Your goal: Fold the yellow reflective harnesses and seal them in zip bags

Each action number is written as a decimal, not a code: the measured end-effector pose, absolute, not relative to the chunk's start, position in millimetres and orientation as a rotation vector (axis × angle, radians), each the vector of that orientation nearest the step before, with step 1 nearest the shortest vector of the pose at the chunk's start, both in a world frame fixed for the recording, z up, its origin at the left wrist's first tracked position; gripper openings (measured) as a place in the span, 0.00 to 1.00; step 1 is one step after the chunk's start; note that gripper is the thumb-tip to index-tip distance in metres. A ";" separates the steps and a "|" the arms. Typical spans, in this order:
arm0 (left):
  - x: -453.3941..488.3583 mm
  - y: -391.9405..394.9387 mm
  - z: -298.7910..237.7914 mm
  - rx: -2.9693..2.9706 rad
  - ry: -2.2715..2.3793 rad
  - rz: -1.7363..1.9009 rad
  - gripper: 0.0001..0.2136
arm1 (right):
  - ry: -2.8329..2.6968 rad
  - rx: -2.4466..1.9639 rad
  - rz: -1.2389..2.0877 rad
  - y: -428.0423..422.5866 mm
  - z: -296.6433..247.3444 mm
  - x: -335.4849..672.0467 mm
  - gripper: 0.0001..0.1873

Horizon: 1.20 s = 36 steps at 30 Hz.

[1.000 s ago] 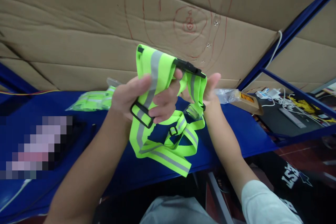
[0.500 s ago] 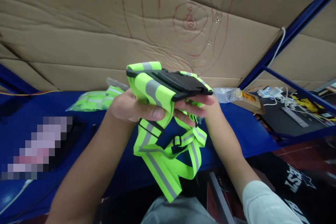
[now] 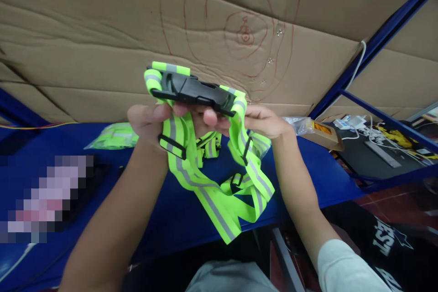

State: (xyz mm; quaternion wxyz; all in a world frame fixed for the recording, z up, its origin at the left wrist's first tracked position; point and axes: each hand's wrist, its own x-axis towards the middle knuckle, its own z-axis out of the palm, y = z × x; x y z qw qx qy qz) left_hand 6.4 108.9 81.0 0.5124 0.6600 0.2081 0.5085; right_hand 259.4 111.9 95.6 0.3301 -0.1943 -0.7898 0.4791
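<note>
A neon-yellow reflective vest (image 3: 215, 207) made of straps with grey stripes hangs in front of me. Its black side-release buckle (image 3: 195, 90) is joined and spans the top, facing me. My left hand (image 3: 150, 121) holds the buckle's left end from below, with some fingers behind it. At the other end, my right hand (image 3: 265, 120) grips beside the strap loop, its fingertips partly hidden behind buckle and webbing. Black strap adjusters (image 3: 172, 147) sit on the hanging straps, which drop in loops toward my lap.
On the blue table (image 3: 310, 164) lies a bagged neon-yellow bundle (image 3: 114, 137) at left, beside a blurred-out object (image 3: 51, 191). An open cardboard box (image 3: 321, 134) stands at right, near cables on a black surface. Cardboard (image 3: 102, 54) backs the table.
The buckle has risen and moved left, and now tilts its face toward me. My right hand, earlier mostly hidden behind it, now shows at its right end.
</note>
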 end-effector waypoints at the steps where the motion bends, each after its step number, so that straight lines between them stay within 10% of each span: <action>1: 8.6 106.2 84.1 1.561 0.461 1.188 0.26 | -2.117 -0.514 1.207 112.7 94.1 255.6 0.26; 16: 10.6 99.0 104.1 1.148 0.042 1.137 0.13 | -1.934 -0.627 0.939 83.6 111.0 237.5 0.30; 25: 11.7 79.8 129.1 1.102 -0.026 1.147 0.21 | -1.914 -0.713 0.554 70.6 113.7 218.6 0.29; 36: 11.0 71.2 142.6 0.910 0.040 1.051 0.22 | -1.754 -1.028 -0.258 82.2 110.5 233.9 0.14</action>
